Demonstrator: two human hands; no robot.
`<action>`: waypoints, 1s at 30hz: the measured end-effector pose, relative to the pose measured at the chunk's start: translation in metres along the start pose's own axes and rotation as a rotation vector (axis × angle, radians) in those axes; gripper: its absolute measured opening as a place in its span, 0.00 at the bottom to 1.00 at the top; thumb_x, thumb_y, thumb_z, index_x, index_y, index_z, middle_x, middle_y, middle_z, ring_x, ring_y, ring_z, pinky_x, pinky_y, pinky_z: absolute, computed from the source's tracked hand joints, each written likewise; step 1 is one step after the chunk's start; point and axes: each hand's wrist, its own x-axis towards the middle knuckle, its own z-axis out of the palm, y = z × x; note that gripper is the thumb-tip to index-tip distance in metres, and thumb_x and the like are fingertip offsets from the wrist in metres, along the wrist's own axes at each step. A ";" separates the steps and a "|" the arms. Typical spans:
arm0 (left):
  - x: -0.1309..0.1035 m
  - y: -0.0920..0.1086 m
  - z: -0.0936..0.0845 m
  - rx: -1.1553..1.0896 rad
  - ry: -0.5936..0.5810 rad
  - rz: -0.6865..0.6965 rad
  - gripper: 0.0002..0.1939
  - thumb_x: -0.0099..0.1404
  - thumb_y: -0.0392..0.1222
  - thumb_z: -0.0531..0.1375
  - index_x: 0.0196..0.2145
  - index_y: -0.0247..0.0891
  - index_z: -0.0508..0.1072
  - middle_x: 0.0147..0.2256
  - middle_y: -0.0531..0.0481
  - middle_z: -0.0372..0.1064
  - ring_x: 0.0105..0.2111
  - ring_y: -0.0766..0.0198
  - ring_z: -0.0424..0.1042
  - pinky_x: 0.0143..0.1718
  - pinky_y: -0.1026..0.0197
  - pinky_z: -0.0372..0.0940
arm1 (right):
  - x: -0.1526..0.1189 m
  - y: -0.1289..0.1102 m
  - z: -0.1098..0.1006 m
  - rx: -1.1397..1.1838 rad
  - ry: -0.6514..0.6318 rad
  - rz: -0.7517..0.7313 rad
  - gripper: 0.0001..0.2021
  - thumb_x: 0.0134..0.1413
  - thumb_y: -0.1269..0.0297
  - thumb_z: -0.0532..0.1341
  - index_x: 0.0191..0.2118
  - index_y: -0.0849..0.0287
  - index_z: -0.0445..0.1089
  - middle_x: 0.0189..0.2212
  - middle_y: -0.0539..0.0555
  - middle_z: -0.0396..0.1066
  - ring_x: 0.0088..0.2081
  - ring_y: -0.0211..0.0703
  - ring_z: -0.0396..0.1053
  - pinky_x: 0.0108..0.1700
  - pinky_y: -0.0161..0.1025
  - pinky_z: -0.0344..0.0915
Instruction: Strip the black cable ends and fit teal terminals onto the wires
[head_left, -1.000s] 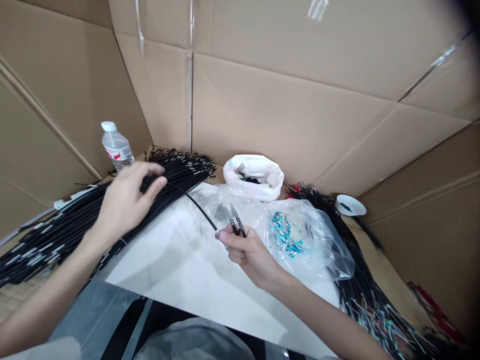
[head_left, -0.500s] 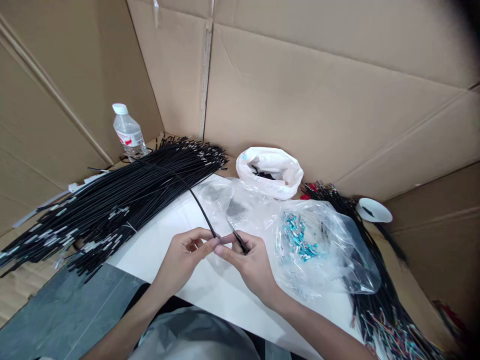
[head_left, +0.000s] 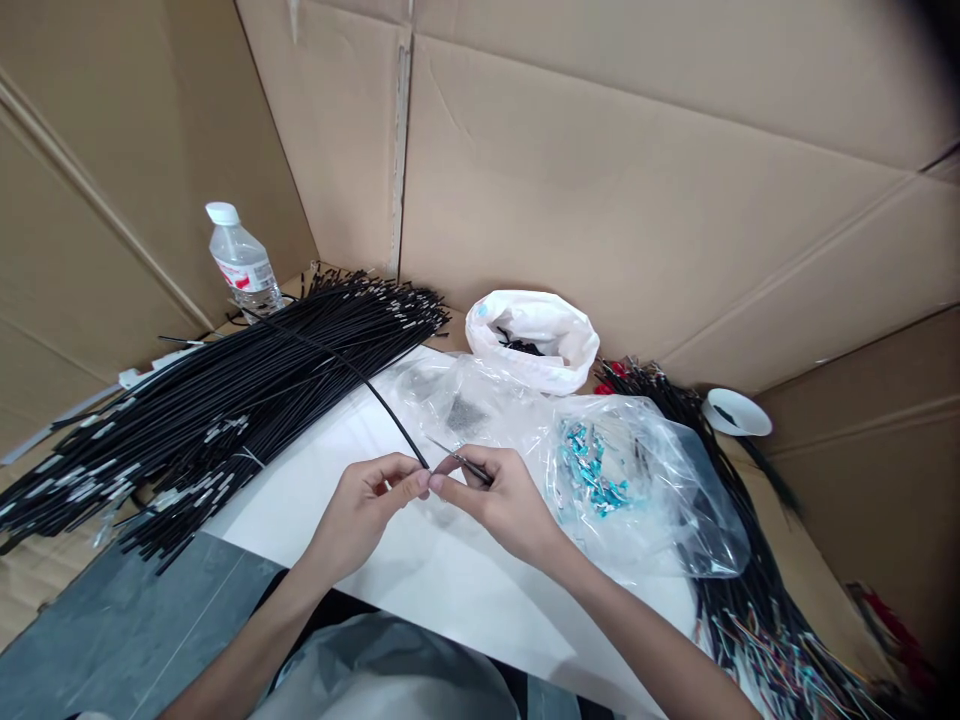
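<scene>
My left hand (head_left: 364,512) pinches the near end of a black cable (head_left: 386,408) between thumb and fingers. This cable arcs back over the large bundle of black cables (head_left: 277,375) on the left. My right hand (head_left: 501,505) is closed around a slim, pointed tool (head_left: 475,470), dark at the handle and metallic at the tip, resembling tweezers. Its point aims up and left, past the cable. Thumb and fingertips of both hands meet at the cable end, which they hide.
Clear plastic bags, one with teal bits (head_left: 592,470), lie right of my hands on the white tabletop (head_left: 300,500). Behind are a white bag (head_left: 536,375) and a bottle (head_left: 244,262). A white bowl (head_left: 739,412) and wire-ended cables (head_left: 739,560) lie right. Cardboard walls (head_left: 637,200) enclose the table.
The tool in my right hand has tipped to a flatter angle, its point now further left. My fingertips have closed in on the cable end. The view has shifted slightly.
</scene>
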 end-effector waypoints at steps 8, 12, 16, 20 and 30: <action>-0.003 -0.003 0.002 -0.039 -0.047 0.002 0.19 0.64 0.56 0.62 0.28 0.36 0.74 0.26 0.53 0.65 0.28 0.67 0.58 0.30 0.62 0.52 | 0.018 -0.009 -0.010 0.133 -0.283 0.063 0.14 0.45 0.56 0.71 0.24 0.61 0.73 0.20 0.47 0.65 0.25 0.35 0.57 0.29 0.37 0.51; -0.003 -0.002 0.001 -0.055 -0.070 0.017 0.17 0.63 0.53 0.61 0.26 0.36 0.72 0.25 0.54 0.65 0.27 0.67 0.58 0.30 0.62 0.52 | 0.024 -0.010 -0.012 0.170 -0.363 0.064 0.12 0.45 0.58 0.70 0.25 0.61 0.73 0.23 0.49 0.70 0.27 0.36 0.59 0.32 0.37 0.52; 0.001 -0.002 -0.004 -0.049 -0.142 0.002 0.16 0.62 0.52 0.62 0.25 0.36 0.72 0.24 0.54 0.65 0.27 0.67 0.59 0.30 0.62 0.54 | 0.027 -0.012 -0.013 0.148 -0.427 0.074 0.09 0.45 0.61 0.69 0.24 0.61 0.72 0.19 0.45 0.63 0.24 0.32 0.53 0.27 0.36 0.47; 0.006 -0.001 -0.014 -0.083 -0.266 -0.065 0.16 0.60 0.53 0.63 0.27 0.36 0.72 0.24 0.54 0.65 0.25 0.68 0.58 0.29 0.62 0.54 | 0.031 -0.014 -0.012 0.171 -0.492 0.202 0.10 0.45 0.61 0.67 0.25 0.61 0.69 0.15 0.40 0.52 0.20 0.30 0.42 0.23 0.37 0.37; 0.009 0.014 -0.026 0.165 -0.214 -0.024 0.14 0.59 0.50 0.63 0.26 0.35 0.73 0.24 0.54 0.62 0.26 0.68 0.56 0.29 0.63 0.53 | 0.033 -0.004 -0.004 0.368 -0.507 0.308 0.12 0.44 0.62 0.67 0.24 0.58 0.62 0.15 0.37 0.43 0.19 0.28 0.34 0.22 0.36 0.32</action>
